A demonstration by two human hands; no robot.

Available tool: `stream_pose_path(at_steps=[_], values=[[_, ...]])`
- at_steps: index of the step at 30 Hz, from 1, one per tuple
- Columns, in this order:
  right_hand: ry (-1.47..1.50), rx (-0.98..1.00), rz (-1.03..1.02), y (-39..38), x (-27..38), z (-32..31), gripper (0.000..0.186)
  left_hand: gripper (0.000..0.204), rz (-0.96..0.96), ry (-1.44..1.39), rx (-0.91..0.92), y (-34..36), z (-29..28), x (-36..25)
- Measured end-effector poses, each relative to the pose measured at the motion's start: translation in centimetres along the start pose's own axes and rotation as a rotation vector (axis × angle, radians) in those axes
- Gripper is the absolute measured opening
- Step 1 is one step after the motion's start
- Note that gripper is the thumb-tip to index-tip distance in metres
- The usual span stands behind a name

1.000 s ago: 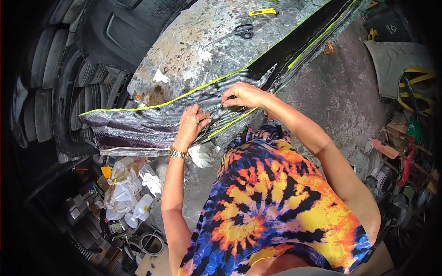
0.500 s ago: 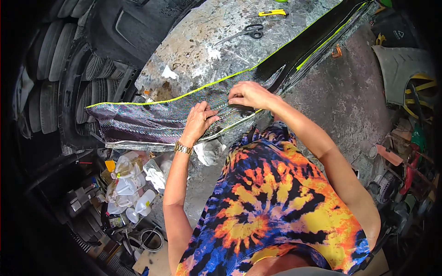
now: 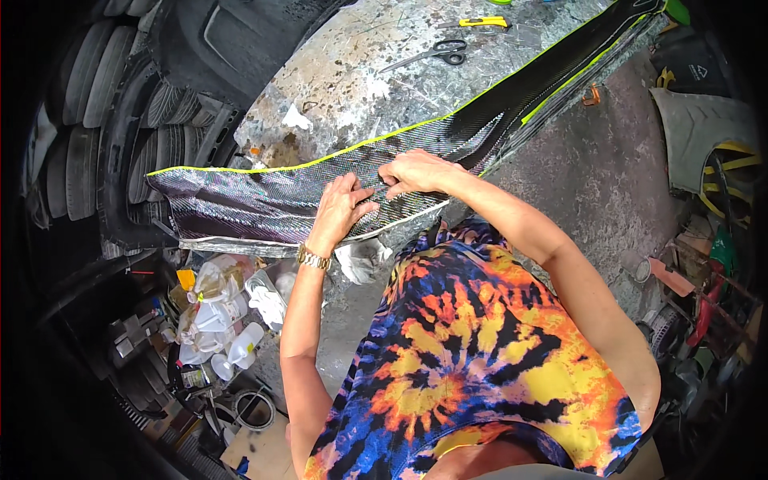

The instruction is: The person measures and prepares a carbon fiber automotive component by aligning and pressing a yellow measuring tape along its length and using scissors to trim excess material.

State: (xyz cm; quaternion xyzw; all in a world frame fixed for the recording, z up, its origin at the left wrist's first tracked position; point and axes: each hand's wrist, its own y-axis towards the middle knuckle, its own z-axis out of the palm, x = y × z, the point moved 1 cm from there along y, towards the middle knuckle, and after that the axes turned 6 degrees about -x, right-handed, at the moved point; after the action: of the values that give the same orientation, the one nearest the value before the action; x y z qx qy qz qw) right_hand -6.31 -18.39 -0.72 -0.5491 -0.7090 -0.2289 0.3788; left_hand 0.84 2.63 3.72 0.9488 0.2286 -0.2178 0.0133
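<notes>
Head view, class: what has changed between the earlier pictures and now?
The right hand has moved left, closer to the left hand, and opened from its bunched pose over the carbon-fibre cloth. The left hand stays on the cloth; the scissors and yellow utility knife lie as before.

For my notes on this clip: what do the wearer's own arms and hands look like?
The left hand and right hand show no gloves, and both forearms are uncovered. A gold-coloured linked metal band circles the left wrist. The top is tie-dyed orange, yellow, blue and black, with no sleeves reaching the elbows.
</notes>
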Motion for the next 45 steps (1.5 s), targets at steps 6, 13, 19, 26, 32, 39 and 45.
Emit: stream_pose_path(at_steps=[6,13,19,26,32,39,45], values=[[-0.014,-0.003,0.037,0.0,0.0,0.0,0.038,0.03,-0.05,-0.013,-0.03,-1.5,-0.7,0.2],[0.054,0.043,0.092,1.0,1.0,-0.2,0.044,0.026,-0.029,-0.008,-0.066,-1.8,-0.3,0.6],[-0.088,0.053,-0.015,2.5,1.6,1.5,0.045,0.026,-0.01,-0.01,-0.045,-1.5,-0.1,0.8],[-0.16,0.094,-0.029,2.7,2.5,0.9,0.046,0.029,0.001,0.026,0.003,-1.7,-0.8,0.5],[-0.198,0.094,-0.036,2.8,2.1,1.6,0.049,0.036,0.03,0.026,-0.004,-1.7,-0.8,0.8],[-0.186,0.116,-0.028,3.0,2.1,1.3,0.052,0.037,0.03,0.058,0.012,-1.8,-1.2,0.9],[-0.212,0.12,-0.041,3.2,1.7,1.4,0.054,0.038,0.025,0.089,0.043,-1.6,-1.7,1.0]])
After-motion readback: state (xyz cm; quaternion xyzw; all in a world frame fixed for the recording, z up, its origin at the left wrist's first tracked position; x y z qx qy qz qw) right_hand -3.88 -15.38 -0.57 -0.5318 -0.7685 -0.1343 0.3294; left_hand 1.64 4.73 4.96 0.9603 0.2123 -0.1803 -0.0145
